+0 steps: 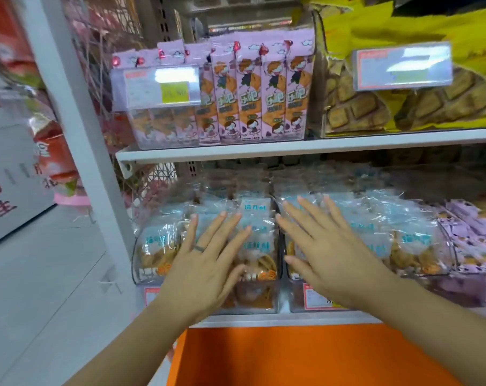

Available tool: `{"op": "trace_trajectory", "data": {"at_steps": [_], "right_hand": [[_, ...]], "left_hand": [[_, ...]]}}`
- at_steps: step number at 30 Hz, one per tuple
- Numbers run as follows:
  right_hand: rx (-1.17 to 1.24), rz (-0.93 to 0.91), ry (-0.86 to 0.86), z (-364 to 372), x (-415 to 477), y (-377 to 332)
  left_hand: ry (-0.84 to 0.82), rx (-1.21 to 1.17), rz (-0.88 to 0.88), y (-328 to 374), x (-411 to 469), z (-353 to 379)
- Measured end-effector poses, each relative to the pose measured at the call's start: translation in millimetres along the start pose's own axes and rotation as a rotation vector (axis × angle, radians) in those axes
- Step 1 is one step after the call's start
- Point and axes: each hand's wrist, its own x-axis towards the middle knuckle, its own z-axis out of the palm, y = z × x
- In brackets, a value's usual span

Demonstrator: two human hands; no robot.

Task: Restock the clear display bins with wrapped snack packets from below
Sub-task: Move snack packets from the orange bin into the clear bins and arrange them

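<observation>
Two clear display bins stand side by side on the lower shelf, the left bin (141, 263) and the right bin (442, 260), both heaped with clear-wrapped snack packets (257, 210) that carry pale blue labels. My left hand (208, 263) lies flat with fingers spread on the packets of the left bin; a ring is on one finger. My right hand (319, 254) rests flat, fingers spread, on the packets of the right bin. Neither hand grips anything.
On the shelf above, a clear bin holds upright pink snack packs (253, 93) beside large yellow biscuit bags (403, 107). More pink packs (475, 235) lie at the lower right. A white upright post (77, 129) stands at left. An orange panel (305, 358) lies below the shelf.
</observation>
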Motion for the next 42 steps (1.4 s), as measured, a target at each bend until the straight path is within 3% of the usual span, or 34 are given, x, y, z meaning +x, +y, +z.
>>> {"op": "trace_trajectory", "data": {"at_steps": [3, 10, 15, 19, 22, 29, 32, 35, 39, 42], "right_hand": [[0.052, -0.099, 0.014, 5.2, 12.9, -43.9], [0.165, -0.168, -0.192, 29.6, 54.2, -88.1], [0.219, -0.114, -0.338, 29.9, 67.7, -84.2], [0.247, -0.079, -0.369, 21.8, 74.8, -82.4], [0.197, -0.116, -0.358, 22.5, 69.0, -79.5], [0.14, -0.186, -0.327, 23.5, 62.2, -77.9], [0.311, -0.106, -0.273, 7.1, 77.6, -75.9], [0.488, 0.098, -0.085, 5.2, 100.9, -71.8], [0.435, 0.205, -0.28, 9.9, 126.3, -73.9], [0.596, 0.251, -0.468, 2.2, 140.1, -73.1]], "left_hand": [[0.084, -0.054, -0.142, -15.3, -24.6, -3.0], [0.133, -0.294, -0.393, -44.0, -48.1, 3.4], [0.076, -0.346, -0.368, -48.5, -49.5, 15.4], [-0.057, -0.184, -0.225, -60.2, -49.3, 27.0], [-0.174, -0.189, -0.208, -58.1, -52.9, 25.0], [-0.106, -0.285, -0.347, -48.7, -47.3, 17.6], [-0.1, -0.283, -0.372, -46.2, -44.2, 19.6], [-0.08, -0.3, -0.408, -42.2, -40.8, 16.4], [-0.08, -0.262, -0.466, -35.0, -33.1, 17.7], [-0.067, -0.212, -0.45, -35.2, -30.1, 20.7]]}}
